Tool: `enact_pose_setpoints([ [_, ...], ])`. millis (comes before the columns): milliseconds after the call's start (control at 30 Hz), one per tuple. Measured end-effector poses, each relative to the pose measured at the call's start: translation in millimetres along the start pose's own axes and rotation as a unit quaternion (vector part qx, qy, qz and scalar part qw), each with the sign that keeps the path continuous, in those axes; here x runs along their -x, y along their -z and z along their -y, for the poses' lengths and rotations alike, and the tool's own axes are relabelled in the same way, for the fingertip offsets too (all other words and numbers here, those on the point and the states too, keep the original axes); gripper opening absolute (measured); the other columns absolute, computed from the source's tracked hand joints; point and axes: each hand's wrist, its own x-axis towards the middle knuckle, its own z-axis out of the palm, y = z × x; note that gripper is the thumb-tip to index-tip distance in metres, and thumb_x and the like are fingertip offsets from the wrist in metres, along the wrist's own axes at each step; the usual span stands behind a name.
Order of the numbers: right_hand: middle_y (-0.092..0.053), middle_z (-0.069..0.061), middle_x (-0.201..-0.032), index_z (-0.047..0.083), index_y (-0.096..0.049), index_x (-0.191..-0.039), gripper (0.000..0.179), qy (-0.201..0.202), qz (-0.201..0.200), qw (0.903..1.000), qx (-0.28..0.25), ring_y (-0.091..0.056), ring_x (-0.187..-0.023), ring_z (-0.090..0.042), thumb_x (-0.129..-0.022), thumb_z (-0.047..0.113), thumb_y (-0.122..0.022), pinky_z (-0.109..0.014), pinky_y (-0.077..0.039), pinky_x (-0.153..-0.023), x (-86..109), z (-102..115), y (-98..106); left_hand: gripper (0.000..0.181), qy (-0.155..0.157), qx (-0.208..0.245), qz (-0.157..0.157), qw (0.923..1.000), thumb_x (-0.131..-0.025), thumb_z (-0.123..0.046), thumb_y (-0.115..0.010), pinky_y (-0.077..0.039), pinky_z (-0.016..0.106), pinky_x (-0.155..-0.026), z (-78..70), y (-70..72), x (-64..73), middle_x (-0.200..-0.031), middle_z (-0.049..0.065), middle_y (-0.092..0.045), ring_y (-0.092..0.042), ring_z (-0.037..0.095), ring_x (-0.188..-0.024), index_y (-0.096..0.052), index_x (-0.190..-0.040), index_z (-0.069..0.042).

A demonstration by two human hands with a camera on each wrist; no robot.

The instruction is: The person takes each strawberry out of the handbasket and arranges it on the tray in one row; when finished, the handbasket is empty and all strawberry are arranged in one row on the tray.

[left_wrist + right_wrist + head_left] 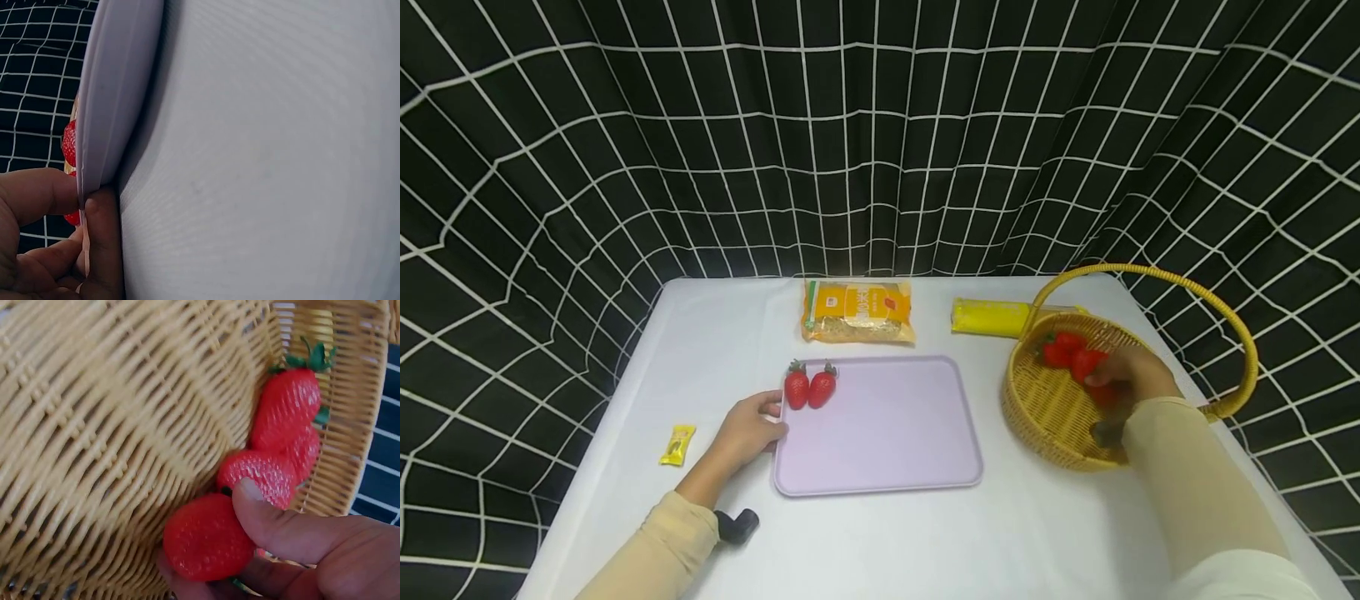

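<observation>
My left hand (pixel 747 431) pinches the left rim of a pale purple tray (pixel 887 433), thumb on one side and fingers on the other, as the left wrist view shows. Two red strawberries (pixel 822 388) with green leaves lie side by side in the tray's far left corner. Inside a wicker basket (pixel 1022 417) on the right, my right hand (pixel 1138 371) grips a strawberry (pixel 209 540) between thumb and fingers. Several more strawberries (pixel 287 403) rest against the basket wall beside it, partly overlapping one another.
Behind the tray lies an orange and clear food packet (pixel 859 312). A yellow packet (pixel 991 317) sits just behind the basket, whose tall handle (pixel 1217 304) arches out to the right. A small yellow wrapped sweet (pixel 677 445) is left of my left hand. Black gridded curtain surrounds the white table.
</observation>
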Motion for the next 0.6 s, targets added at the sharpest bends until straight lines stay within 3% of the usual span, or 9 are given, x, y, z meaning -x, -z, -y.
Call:
enact_pose_setpoints([
  [100,-0.053,-0.021,-0.106,-0.012,-0.047,-0.117,0.049,0.014,-0.016,0.9991,0.036,-0.055,-0.095,-0.03,-0.086,0.018,-0.071,-0.036,-0.055,-0.078,-0.2,1,-3,0.06,-0.002,0.0,-0.001,1.0,-0.084,-0.01,-0.067,-0.059,0.029,-0.067,0.3,-0.1,0.1,-0.114,0.012,-0.058,-0.063,0.02,-0.085,-0.049,-0.141,-0.006],
  [200,-0.062,-0.015,-0.099,-0.009,-0.049,-0.119,0.049,0.001,-0.012,0.9998,-0.017,-0.06,-0.094,-0.028,-0.086,0.018,-0.074,-0.041,-0.054,-0.086,7.3,6,-2,0.06,-0.001,0.002,-0.001,1.0,-0.085,-0.009,-0.067,-0.059,0.029,-0.067,-1.4,0.0,0.8,-0.115,0.012,-0.058,-0.063,0.021,-0.087,-0.049,-0.142,-0.006],
  [267,-0.067,-0.011,-0.094,-0.008,-0.05,-0.119,0.05,0.005,0.005,0.9995,-0.03,-0.064,-0.09,-0.025,-0.087,0.02,-0.074,-0.042,-0.054,-0.089,14.3,9,1,0.06,0.0,0.002,0.0,1.0,-0.085,-0.009,-0.067,-0.059,0.029,-0.068,-2.4,0.1,1.2,-0.115,0.012,-0.058,-0.063,0.021,-0.088,-0.048,-0.142,-0.006],
  [400,-0.069,-0.005,-0.084,-0.009,-0.054,-0.112,0.049,0.049,0.068,0.9956,0.043,-0.066,-0.081,-0.018,-0.089,0.03,-0.072,-0.035,-0.055,-0.084,33.6,23,9,0.061,-0.002,0.003,0.004,1.0,-0.085,-0.009,-0.067,-0.059,0.029,-0.068,-3.3,0.2,0.5,-0.115,0.012,-0.058,-0.063,0.021,-0.087,-0.048,-0.142,-0.006],
  [500,-0.066,-0.001,-0.082,-0.003,-0.062,-0.102,0.038,0.097,0.133,0.9806,0.106,-0.061,-0.075,-0.014,-0.092,0.033,-0.068,-0.027,-0.055,-0.073,50.1,38,7,0.061,-0.002,0.007,0.006,1.0,-0.084,-0.008,-0.067,-0.059,0.029,-0.067,-2.8,0.9,-0.4,-0.115,0.013,-0.057,-0.063,0.021,-0.086,-0.048,-0.142,-0.005],
  [600,-0.062,-0.002,-0.08,0.001,-0.065,-0.095,0.026,0.171,0.215,0.9498,0.15,-0.054,-0.071,-0.013,-0.096,0.027,-0.063,-0.023,-0.05,-0.064,64.6,53,-10,0.061,0.002,0.007,0.007,0.9999,-0.084,-0.007,-0.067,-0.059,0.029,-0.067,-2.5,1.5,-0.5,-0.115,0.013,-0.057,-0.063,0.021,-0.085,-0.049,-0.142,-0.006],
])
